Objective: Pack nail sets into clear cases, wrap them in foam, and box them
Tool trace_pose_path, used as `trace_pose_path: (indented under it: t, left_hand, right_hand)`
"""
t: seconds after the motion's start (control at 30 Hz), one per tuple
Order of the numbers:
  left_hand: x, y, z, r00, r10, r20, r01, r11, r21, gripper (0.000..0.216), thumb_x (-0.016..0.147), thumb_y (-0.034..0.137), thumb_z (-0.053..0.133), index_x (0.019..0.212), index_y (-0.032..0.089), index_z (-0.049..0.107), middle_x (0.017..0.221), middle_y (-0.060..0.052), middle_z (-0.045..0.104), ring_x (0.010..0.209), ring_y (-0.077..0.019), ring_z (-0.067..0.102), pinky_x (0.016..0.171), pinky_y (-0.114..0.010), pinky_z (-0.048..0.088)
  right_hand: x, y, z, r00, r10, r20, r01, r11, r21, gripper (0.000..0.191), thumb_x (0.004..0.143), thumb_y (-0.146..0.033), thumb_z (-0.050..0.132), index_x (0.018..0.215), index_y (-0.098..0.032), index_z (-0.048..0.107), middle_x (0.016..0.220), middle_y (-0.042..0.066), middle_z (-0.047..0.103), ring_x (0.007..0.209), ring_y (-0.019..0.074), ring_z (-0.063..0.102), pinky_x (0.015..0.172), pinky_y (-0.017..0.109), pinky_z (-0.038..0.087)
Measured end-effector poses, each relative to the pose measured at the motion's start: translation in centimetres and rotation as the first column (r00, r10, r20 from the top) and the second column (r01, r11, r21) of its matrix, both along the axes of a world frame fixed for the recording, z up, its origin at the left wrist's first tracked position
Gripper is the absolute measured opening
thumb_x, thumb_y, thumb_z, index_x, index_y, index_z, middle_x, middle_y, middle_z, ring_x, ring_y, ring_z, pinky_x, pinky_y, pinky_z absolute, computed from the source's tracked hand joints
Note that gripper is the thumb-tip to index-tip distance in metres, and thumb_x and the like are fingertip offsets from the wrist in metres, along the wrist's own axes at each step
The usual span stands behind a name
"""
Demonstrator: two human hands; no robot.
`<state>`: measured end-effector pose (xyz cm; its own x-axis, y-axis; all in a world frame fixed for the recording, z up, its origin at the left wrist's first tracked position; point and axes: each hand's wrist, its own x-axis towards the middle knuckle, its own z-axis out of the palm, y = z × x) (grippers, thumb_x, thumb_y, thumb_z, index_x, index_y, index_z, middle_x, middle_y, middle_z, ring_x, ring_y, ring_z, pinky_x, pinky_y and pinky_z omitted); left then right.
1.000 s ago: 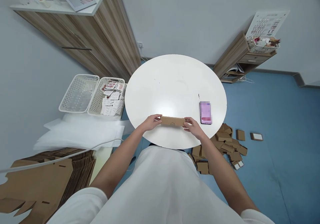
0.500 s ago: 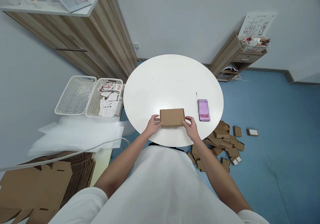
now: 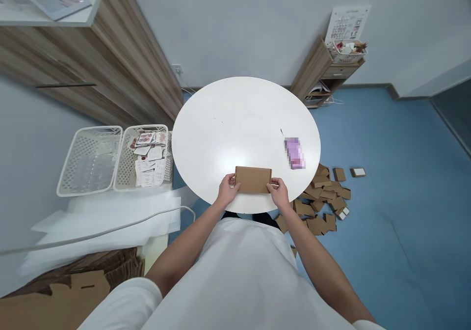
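box [image 3: 253, 179]: a flat brown cardboard box with its lid down. It lies at the near edge of the tabletop, straight in front of us, long side running left to right.
left grip [image 3: 228, 191]: we have it closed on the box's left end, fingers curled against the side.
right grip [image 3: 278, 194]: we have it closed on the box's right end in the same way, so the box sits between both.
tabletop [image 3: 243, 114]: round and white; we look down on it from above.
phone [image 3: 295, 153]: a pink, blurred rectangle on the tabletop, right of the box and apart from it.
baskets [image 3: 90, 159]: 2 white mesh baskets side by side, left of the tabletop. We see printed cards in the right one.
floor pile [image 3: 324, 205]: small brown boxes heaped on the blue floor, right of the tabletop.
foam sheets [image 3: 103, 217]: white sheets stacked at our left, in front of the baskets.
flat cardboard [image 3: 73, 286]: brown cut-outs stacked at the lower left.
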<state>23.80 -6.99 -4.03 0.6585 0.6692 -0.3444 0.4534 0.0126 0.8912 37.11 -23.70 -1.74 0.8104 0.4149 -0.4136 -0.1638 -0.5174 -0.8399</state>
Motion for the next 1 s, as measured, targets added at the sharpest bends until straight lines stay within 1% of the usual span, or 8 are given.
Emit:
trace_pose_path:
  t: [0.1, 0.2, 0.37, 0.5, 0.6, 0.77, 0.87, 1.0]
  left_hand:
    - [0.4, -0.2, 0.4, 0.996, -0.073, -0.044, 0.074, 0.997, 0.028, 0.049, 0.071, 0.022, 0.055, 0.118, 0.018, 0.044, 0.096, -0.007, 0.053, 0.083, -0.0157, 0.053, 0.072, -0.030, 0.047]
    - [1.1, -0.8, 1.1, 0.992, -0.100, -0.074, 0.105, 0.993, 0.058, 0.050, 0.071, 0.021, 0.054, 0.120, 0.019, 0.043, 0.096, -0.007, 0.052, 0.086, -0.0168, 0.052, 0.071, -0.030, 0.047]
    - [2.8, -3.4, 2.4, 0.996, -0.053, -0.065, 0.057, 0.996, 0.074, 0.052, 0.071, 0.023, 0.055, 0.121, 0.021, 0.042, 0.103, -0.008, 0.045, 0.090, -0.0183, 0.050, 0.067, -0.030, 0.049]
    - [6.0, -6.8, 3.6, 0.999, -0.011, -0.050, 0.018, 0.990, 0.140, 0.054, 0.071, 0.028, 0.056, 0.123, 0.024, 0.040, 0.106, -0.008, 0.041, 0.093, -0.0189, 0.048, 0.068, -0.030, 0.049]
    - [9.9, -10.1, 4.9, 0.998, -0.060, -0.022, 0.063, 0.983, 0.173, 0.055, 0.072, 0.028, 0.055, 0.125, 0.025, 0.039, 0.104, -0.007, 0.042, 0.093, -0.0188, 0.048, 0.068, -0.030, 0.049]
    - [18.8, -16.5, 6.3, 0.964, -0.268, -0.007, 0.264, 0.944, 0.197, 0.060, 0.074, 0.031, 0.055, 0.130, 0.025, 0.033, 0.105, -0.008, 0.042, 0.095, -0.0197, 0.049, 0.071, -0.032, 0.048]
    - [24.4, -20.6, 5.7, 0.907, -0.419, -0.042, 0.420, 0.892, 0.166, 0.066, 0.073, 0.034, 0.056, 0.133, 0.023, 0.030, 0.108, -0.010, 0.042, 0.097, -0.0218, 0.049, 0.074, -0.034, 0.047]
    - [31.1, -25.8, 4.1, 0.794, -0.602, -0.080, 0.607, 0.789, 0.091, 0.075, 0.072, 0.040, 0.058, 0.136, 0.018, 0.025, 0.113, -0.012, 0.042, 0.105, -0.0260, 0.046, 0.085, -0.037, 0.043]
  right_hand:
    - [-0.4, -0.7, 0.1, 0.999, -0.019, 0.028, 0.021, 0.998, -0.063, 0.043, 0.068, -0.036, 0.055, 0.107, -0.022, 0.046, 0.097, 0.005, 0.056, 0.079, 0.0166, 0.057, 0.073, 0.033, 0.048]
    - [-0.2, -1.5, 0.4, 0.999, 0.003, 0.043, 0.000, 0.998, -0.065, 0.041, 0.068, -0.036, 0.054, 0.107, -0.021, 0.048, 0.099, 0.005, 0.055, 0.080, 0.0161, 0.056, 0.071, 0.032, 0.048]
    - [1.9, -3.2, 0.9, 0.996, 0.014, 0.084, -0.011, 0.999, -0.039, 0.043, 0.068, -0.036, 0.054, 0.108, -0.020, 0.049, 0.098, 0.005, 0.052, 0.081, 0.0159, 0.054, 0.071, 0.031, 0.047]
    - [5.1, -6.1, 1.4, 0.997, 0.033, 0.070, -0.036, 0.998, 0.042, 0.042, 0.070, -0.036, 0.052, 0.109, -0.021, 0.048, 0.096, 0.005, 0.052, 0.083, 0.0161, 0.052, 0.069, 0.029, 0.049]
    - [8.6, -9.7, 1.8, 0.995, -0.008, 0.101, 0.004, 0.999, 0.046, 0.046, 0.070, -0.037, 0.052, 0.113, -0.022, 0.047, 0.100, 0.007, 0.052, 0.084, 0.0169, 0.052, 0.069, 0.030, 0.050]
    - [14.8, -17.9, 2.7, 0.976, -0.138, 0.169, 0.136, 0.990, 0.028, 0.050, 0.074, -0.042, 0.050, 0.118, -0.020, 0.044, 0.102, 0.010, 0.053, 0.085, 0.0194, 0.053, 0.073, 0.034, 0.049]
    - [17.8, -22.9, 2.8, 0.952, -0.216, 0.215, 0.233, 0.971, -0.053, 0.051, 0.078, -0.047, 0.044, 0.121, -0.020, 0.043, 0.107, 0.011, 0.052, 0.090, 0.0215, 0.053, 0.075, 0.035, 0.048]
    - [20.8, -28.6, 2.1, 0.901, -0.361, 0.240, 0.407, 0.895, -0.182, 0.061, 0.077, -0.053, 0.042, 0.129, -0.022, 0.036, 0.120, 0.013, 0.044, 0.097, 0.0242, 0.052, 0.081, 0.036, 0.045]
